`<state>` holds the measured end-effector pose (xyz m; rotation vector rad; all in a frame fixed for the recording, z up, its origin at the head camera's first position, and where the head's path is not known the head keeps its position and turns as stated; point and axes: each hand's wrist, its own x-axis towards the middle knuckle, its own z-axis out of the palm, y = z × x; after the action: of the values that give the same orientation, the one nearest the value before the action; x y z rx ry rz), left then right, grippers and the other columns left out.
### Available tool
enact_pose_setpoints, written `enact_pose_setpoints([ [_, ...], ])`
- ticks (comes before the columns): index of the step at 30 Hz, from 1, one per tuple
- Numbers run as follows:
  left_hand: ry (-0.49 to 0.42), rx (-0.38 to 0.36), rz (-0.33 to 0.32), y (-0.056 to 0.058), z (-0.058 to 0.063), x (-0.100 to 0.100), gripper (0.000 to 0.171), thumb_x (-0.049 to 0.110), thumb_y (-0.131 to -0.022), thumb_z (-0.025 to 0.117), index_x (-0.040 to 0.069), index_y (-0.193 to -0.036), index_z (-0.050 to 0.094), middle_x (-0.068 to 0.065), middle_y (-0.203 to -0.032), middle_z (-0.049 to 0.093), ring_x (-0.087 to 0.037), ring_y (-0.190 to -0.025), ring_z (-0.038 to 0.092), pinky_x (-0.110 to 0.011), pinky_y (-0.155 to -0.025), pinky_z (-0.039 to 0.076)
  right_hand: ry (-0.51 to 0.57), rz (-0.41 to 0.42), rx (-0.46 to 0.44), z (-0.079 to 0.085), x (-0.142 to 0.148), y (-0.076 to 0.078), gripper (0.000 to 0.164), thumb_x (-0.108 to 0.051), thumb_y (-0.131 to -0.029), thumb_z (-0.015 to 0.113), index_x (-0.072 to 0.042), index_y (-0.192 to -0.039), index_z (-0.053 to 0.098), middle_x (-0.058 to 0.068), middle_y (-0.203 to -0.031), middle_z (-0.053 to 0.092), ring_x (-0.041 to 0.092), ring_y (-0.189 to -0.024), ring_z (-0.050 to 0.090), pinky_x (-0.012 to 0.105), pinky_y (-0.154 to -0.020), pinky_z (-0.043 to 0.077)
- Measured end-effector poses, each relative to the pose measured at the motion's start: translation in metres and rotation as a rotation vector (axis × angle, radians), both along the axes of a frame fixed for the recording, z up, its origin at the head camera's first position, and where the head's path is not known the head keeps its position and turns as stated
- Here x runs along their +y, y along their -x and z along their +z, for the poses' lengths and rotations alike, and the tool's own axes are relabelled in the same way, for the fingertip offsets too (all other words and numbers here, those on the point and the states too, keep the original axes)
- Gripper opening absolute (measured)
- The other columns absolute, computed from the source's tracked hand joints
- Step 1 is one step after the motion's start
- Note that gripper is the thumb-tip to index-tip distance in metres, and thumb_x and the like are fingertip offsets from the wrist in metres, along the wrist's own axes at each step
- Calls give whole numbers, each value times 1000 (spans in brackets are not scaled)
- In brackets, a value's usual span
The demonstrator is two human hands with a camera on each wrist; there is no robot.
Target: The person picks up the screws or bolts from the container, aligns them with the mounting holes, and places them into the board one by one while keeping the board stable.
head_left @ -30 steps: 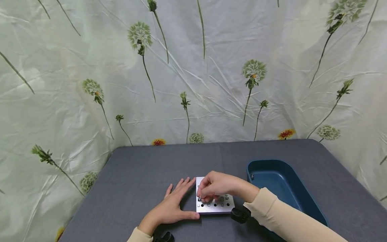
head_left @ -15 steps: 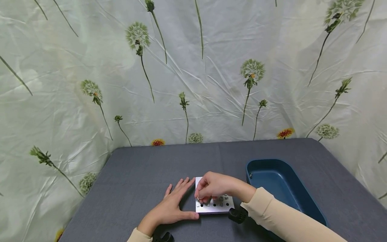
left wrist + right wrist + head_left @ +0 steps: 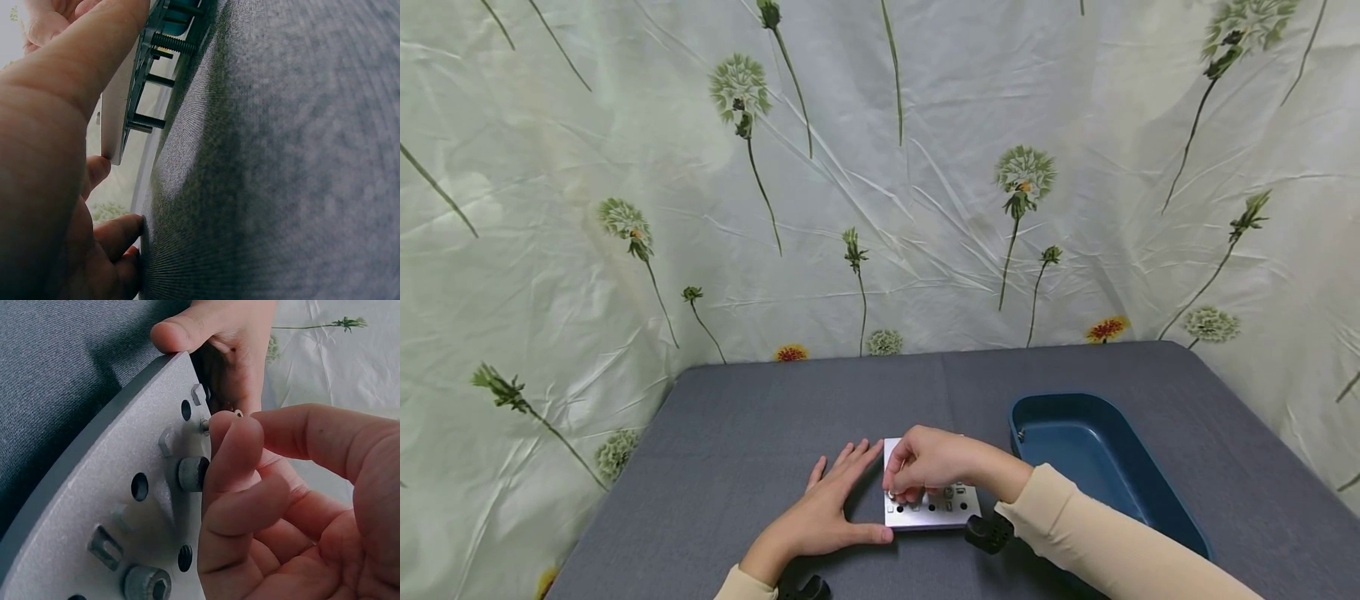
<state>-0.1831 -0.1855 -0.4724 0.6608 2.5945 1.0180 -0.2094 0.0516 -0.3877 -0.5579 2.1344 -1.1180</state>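
A silver metal plate (image 3: 925, 523) with holes and socket-head screws lies on the table. In the left wrist view, threaded screw ends (image 3: 175, 42) stick out beneath it, holding it above the cloth. My left hand (image 3: 826, 518) is spread along its left edge, fingers fairly straight, thumb at the near corner and a fingertip at the far one. Over the plate's left part, my right hand (image 3: 936, 461) pinches a small screw (image 3: 205, 425) between thumb and index finger; the fingertips mostly hide it. It stands at the plate's surface, close to an open hole (image 3: 186, 410).
A blue tray (image 3: 1078, 450) stands on the right of the grey table (image 3: 820, 400), partly under the right forearm. Small metal parts (image 3: 1021, 435) lie at its left wall. Behind the table hangs a flowered curtain (image 3: 940, 208).
My right hand has shifted slightly left, and its fingertips now cover the hole near the plate's left edge. The left hand stays where it was.
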Motion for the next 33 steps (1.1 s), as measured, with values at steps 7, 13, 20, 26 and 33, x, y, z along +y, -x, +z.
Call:
enact_pose_setpoints([
  [7, 3, -3, 1, 0, 0, 0, 110, 65, -83, 86, 33, -171, 29, -11, -179, 25, -39, -169, 13, -79, -126, -5, 1, -11, 12, 0, 2, -2, 9, -6, -97, 70, -5, -94, 79, -3, -73, 70, 8, -64, 59, 20, -53, 42],
  [13, 2, -7, 5, 0, 1, 0, 109, 65, -83, 86, 34, -171, 29, -11, -179, 25, -39, -169, 12, -79, -126, -5, 3, -8, 10, 1, 2, -1, 8, -5, -96, 71, -4, -94, 79, -3, -74, 71, 8, -65, 60, 21, -53, 42],
  [20, 3, -5, 3, -1, 2, 1, 109, 65, -83, 86, 36, -171, 29, -11, -179, 25, -38, -169, 12, -78, -126, -5, 11, -13, 15, 2, 1, -1, 9, -3, -95, 71, -5, -92, 79, -1, -74, 73, 9, -65, 62, 21, -53, 43],
  [26, -6, 0, 0, -1, 3, 1, 109, 63, -83, 86, 34, -171, 29, -12, -179, 25, -40, -169, 13, -79, -126, -4, 0, -9, 43, 1, 1, -1, 9, -3, -93, 72, -7, -89, 78, -2, -72, 71, 8, -63, 60, 20, -52, 43],
  [33, -3, -7, 0, -1, 4, 1, 108, 61, -84, 87, 33, -172, 29, -12, -179, 25, -42, -168, 13, -80, -125, -3, -10, -9, 95, 1, -3, -1, 12, 1, -91, 71, -7, -85, 77, -3, -69, 68, 9, -60, 56, 20, -49, 41],
])
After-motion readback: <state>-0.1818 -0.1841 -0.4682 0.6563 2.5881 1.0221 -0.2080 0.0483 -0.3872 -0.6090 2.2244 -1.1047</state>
